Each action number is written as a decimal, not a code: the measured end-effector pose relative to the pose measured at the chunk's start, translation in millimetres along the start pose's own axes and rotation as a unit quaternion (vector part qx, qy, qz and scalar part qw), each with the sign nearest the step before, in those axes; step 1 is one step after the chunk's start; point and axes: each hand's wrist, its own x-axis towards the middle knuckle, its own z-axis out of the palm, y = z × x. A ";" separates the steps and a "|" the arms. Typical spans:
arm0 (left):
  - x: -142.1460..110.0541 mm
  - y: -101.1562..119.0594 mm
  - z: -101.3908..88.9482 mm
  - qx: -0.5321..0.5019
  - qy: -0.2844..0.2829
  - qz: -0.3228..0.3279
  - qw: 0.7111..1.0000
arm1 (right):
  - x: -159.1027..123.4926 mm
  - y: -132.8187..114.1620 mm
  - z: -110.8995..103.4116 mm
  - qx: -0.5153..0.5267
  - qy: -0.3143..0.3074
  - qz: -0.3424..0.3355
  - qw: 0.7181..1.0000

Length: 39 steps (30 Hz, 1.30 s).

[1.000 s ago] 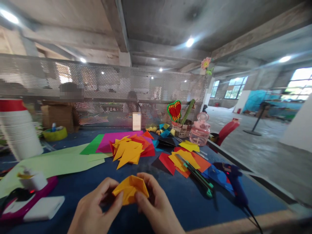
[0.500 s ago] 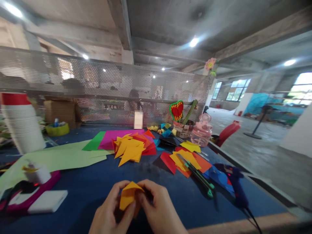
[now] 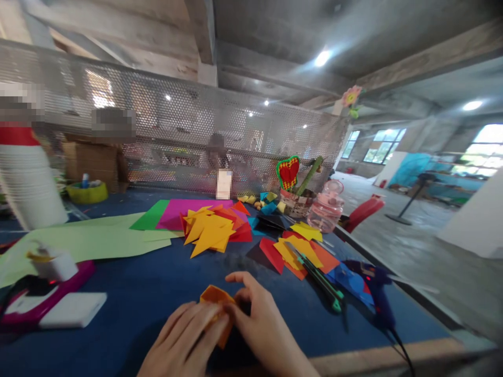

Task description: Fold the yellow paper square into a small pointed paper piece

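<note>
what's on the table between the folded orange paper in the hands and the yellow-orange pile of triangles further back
Only bare blue tabletop lies between the folded orange paper and the triangle pile, as the head view shows.

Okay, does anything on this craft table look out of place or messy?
Nothing looks damaged or spilled. Both hands, left and right, press an orange folded paper flat. Loose paper cutouts lie scattered, and the blue glue gun lies near the table edge.
</note>
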 end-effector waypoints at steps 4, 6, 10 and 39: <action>-0.4 -3.8 1.2 -0.002 0.000 0.020 1.000 | -0.4 1.8 0.7 0.014 -0.005 0.010 1.000; -2.4 -5.7 1.3 -0.005 -0.009 0.045 0.999 | -2.2 2.9 2.0 0.008 -0.008 0.010 1.000; -6.2 -7.8 2.5 -0.010 -0.025 0.051 0.998 | -10.9 7.5 2.9 -0.032 -0.011 -0.012 0.999; -5.6 -1.9 -0.3 -0.058 -0.037 -0.018 0.997 | -21.1 16.0 -19.0 -0.438 -0.005 -0.348 0.829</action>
